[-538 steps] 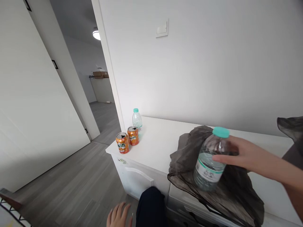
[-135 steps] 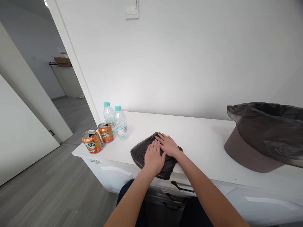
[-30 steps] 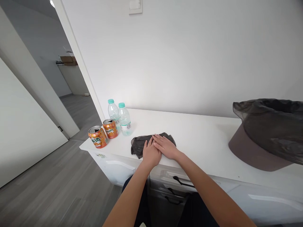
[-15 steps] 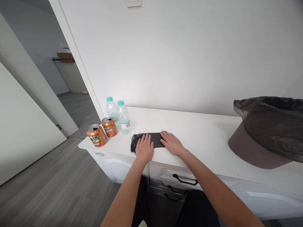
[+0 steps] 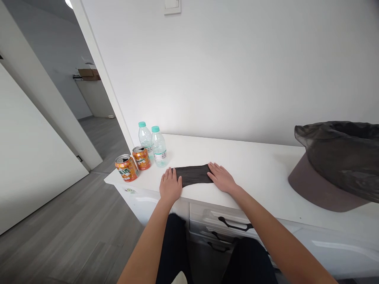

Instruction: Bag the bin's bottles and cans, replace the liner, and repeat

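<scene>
A folded black plastic bag (image 5: 194, 175) lies flat on the white cabinet top (image 5: 251, 165), near its front edge. My left hand (image 5: 171, 186) rests palm down on the bag's left end, its fingers stretched out. On the right end my right hand (image 5: 221, 177) presses flat, also with the fingers extended. Between the two hands the dark strip shows fine lengthwise creases. What lies beneath the palms is hidden.
Left of my hands stand two orange soda cans (image 5: 126, 169) and two clear bottles (image 5: 159, 148) with teal caps. At the right is a brownish bin (image 5: 318, 185) lined with a black bag (image 5: 343, 154). Black-handled drawers (image 5: 235, 225) lie below the front edge.
My left hand has slid left to the bag's end, and the bunched left part is now smoothed flat. The right hand stays on the right end. The view has shifted slightly.
</scene>
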### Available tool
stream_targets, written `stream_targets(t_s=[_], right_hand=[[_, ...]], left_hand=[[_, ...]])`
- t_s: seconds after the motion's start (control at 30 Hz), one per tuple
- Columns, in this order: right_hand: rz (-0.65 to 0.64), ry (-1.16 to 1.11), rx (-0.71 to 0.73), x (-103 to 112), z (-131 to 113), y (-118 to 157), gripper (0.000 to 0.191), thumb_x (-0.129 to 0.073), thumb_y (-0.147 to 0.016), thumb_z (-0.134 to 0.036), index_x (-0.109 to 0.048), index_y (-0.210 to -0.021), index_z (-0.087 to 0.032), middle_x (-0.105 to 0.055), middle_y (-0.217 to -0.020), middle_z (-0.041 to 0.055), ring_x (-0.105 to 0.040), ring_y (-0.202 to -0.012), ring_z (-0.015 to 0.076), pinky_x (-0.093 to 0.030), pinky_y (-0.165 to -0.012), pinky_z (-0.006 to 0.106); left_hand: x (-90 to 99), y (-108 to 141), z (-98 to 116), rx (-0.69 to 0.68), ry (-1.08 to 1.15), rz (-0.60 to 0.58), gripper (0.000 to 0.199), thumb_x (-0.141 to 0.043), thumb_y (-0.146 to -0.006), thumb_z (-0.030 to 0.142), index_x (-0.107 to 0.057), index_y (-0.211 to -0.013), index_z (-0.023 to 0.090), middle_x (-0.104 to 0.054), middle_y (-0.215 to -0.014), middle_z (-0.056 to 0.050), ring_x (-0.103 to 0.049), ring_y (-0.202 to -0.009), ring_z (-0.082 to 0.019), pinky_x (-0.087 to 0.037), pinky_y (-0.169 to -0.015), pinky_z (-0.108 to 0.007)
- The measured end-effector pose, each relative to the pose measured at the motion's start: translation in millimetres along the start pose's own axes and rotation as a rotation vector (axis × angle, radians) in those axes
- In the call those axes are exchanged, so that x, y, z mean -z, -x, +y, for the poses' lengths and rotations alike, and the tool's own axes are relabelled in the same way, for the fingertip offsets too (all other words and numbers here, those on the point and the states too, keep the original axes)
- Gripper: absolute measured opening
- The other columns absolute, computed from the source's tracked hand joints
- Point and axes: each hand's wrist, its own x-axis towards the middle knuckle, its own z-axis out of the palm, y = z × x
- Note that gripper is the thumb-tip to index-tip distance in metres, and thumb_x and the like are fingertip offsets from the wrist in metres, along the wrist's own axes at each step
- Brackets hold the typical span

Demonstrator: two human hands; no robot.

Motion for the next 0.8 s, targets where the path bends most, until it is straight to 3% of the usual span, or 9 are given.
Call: stream_targets(t_s=[0.13, 0.2, 0.27, 0.33, 0.4, 0.53, 0.67, 0.8], right_hand=[[0.019, -0.021, 0.034, 11, -6, 28, 0.069, -0.008, -0.098, -0.052, -0.011, -0.156, -0.016, -0.013, -0.162, -0.0002, -0.011, -0.15, 0.018, -0.013, -0.123, 0.038], [0.069, -0.026, 0.083, 15, 0, 53, 0.069, -0.008, -0.097, -0.056, -0.006, -0.157, -0.021, -0.015, -0.161, -0.0002, -0.015, -0.149, 0.0192, -0.019, -0.122, 0.039], [0.131, -0.01, 0.134, 15, 15, 82, 0.068, -0.011, -0.097, -0.059, -0.002, -0.156, -0.026, -0.019, -0.16, -0.0007, -0.021, -0.147, 0.0201, -0.025, -0.121, 0.04], [0.183, 0.03, 0.164, 13, 40, 112, 0.065, -0.017, -0.098, -0.057, -0.003, -0.156, -0.03, -0.023, -0.159, -0.0019, -0.027, -0.145, 0.0204, -0.032, -0.118, 0.039], [0.232, 0.092, 0.173, 10, 73, 141, 0.064, -0.026, -0.099, -0.055, -0.005, -0.155, -0.033, -0.027, -0.157, -0.0031, -0.032, -0.143, 0.0207, -0.038, -0.116, 0.04], [0.323, 0.237, 0.166, 8, 139, 189, 0.066, -0.04, -0.097, -0.052, -0.009, -0.154, -0.038, -0.032, -0.155, -0.0037, -0.034, -0.142, 0.0234, -0.039, -0.114, 0.048], [0.303, 0.322, 0.19, 10, 182, 215, 0.068, -0.044, -0.096, -0.048, -0.013, -0.154, -0.033, -0.029, -0.157, -0.0005, -0.029, -0.144, 0.0239, -0.034, -0.117, 0.049], [0.34, 0.366, 0.239, 11, 191, 215, 0.067, -0.045, -0.096, -0.043, -0.015, -0.155, -0.031, -0.03, -0.156, 0.0012, -0.031, -0.144, 0.0222, -0.037, -0.115, 0.044]], left_hand=[[3.1, 12, -9, -0.035, 0.071, 0.183, 0.054, -0.027, -0.1, 0.033, -0.044, -0.143, 0.006, -0.042, -0.15, -0.016, -0.038, -0.14, -0.027, -0.03, -0.117, -0.045], [9.0, 23, -10, -0.129, 0.112, 0.295, 0.051, -0.026, -0.1, 0.031, -0.046, -0.142, 0.011, -0.044, -0.15, -0.013, -0.039, -0.14, -0.025, -0.029, -0.118, -0.045], [16.2, 33, -8, -0.272, 0.142, 0.335, 0.049, -0.025, -0.101, 0.032, -0.049, -0.14, 0.016, -0.043, -0.151, -0.009, -0.037, -0.141, -0.023, -0.028, -0.118, -0.043], [21.7, 38, -3, -0.414, 0.149, 0.261, 0.049, -0.024, -0.102, 0.035, -0.05, -0.14, 0.02, -0.041, -0.153, -0.006, -0.034, -0.143, -0.021, -0.028, -0.119, -0.042], [23.9, 34, 6, -0.512, 0.131, 0.104, 0.051, -0.023, -0.102, 0.04, -0.047, -0.143, 0.021, -0.037, -0.155, -0.005, -0.031, -0.145, -0.021, -0.026, -0.119, -0.043], [21.4, 9, 29, -0.595, 0.065, -0.17, 0.06, -0.027, -0.1, 0.05, -0.037, -0.149, 0.019, -0.031, -0.157, -0.009, -0.026, -0.146, -0.025, -0.025, -0.118, -0.046], [21.6, -9, 58, -0.618, 0.015, -0.195, 0.062, -0.028, -0.098, 0.049, -0.038, -0.148, 0.013, -0.031, -0.157, -0.011, -0.026, -0.146, -0.026, -0.026, -0.118, -0.045], [24.4, -15, 81, -0.577, -0.006, -0.078, 0.054, -0.029, -0.099, 0.039, -0.043, -0.146, 0.016, -0.041, -0.152, -0.008, -0.036, -0.142, -0.024, -0.03, -0.116, -0.041]])
